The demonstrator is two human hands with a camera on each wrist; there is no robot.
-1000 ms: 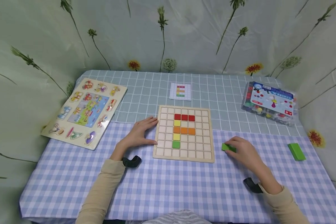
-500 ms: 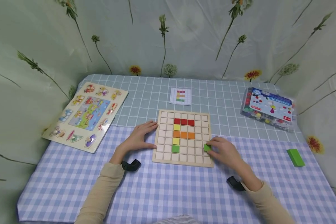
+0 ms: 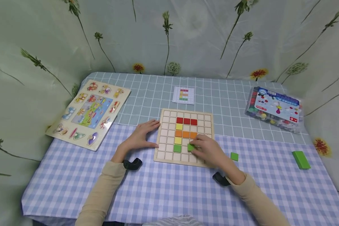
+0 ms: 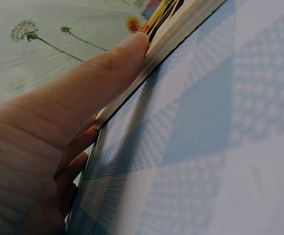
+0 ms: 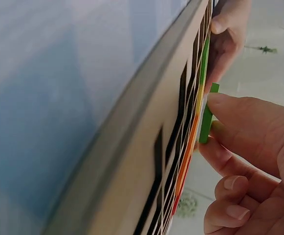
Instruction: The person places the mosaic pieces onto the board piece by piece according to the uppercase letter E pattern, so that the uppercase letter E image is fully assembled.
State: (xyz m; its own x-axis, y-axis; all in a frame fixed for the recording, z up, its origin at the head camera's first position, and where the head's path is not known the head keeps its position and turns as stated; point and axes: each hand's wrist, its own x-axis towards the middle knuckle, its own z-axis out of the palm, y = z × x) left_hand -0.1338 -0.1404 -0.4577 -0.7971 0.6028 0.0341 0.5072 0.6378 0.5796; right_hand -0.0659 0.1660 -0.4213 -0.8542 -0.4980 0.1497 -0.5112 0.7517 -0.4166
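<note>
A square wooden grid board [image 3: 162,139] lies on the checked cloth, with red [image 3: 187,121], yellow [image 3: 179,126], orange [image 3: 186,134] and green tiles [image 3: 177,148] in some cells. My left hand [image 3: 140,135] rests against the board's left edge, fingers and thumb spread; in the left wrist view the thumb [image 4: 102,73] touches the rim. Between thumb and fingertips my right hand [image 3: 210,151] pinches a green square tile [image 5: 209,115], held over the board right of the placed green one. Another green tile [image 3: 234,156] lies on the cloth beyond the board's right edge.
A green rectangular block [image 3: 301,160] sits at the far right. Behind it is a clear plastic case [image 3: 276,108] of coloured pieces. A small pattern card [image 3: 183,95] lies behind the board. A wooden picture puzzle [image 3: 90,114] occupies the left side.
My right hand has picked up one green tile from the cloth right of the board and carried it left over the grid. A second green tile now shows there. The left hand stays put.
</note>
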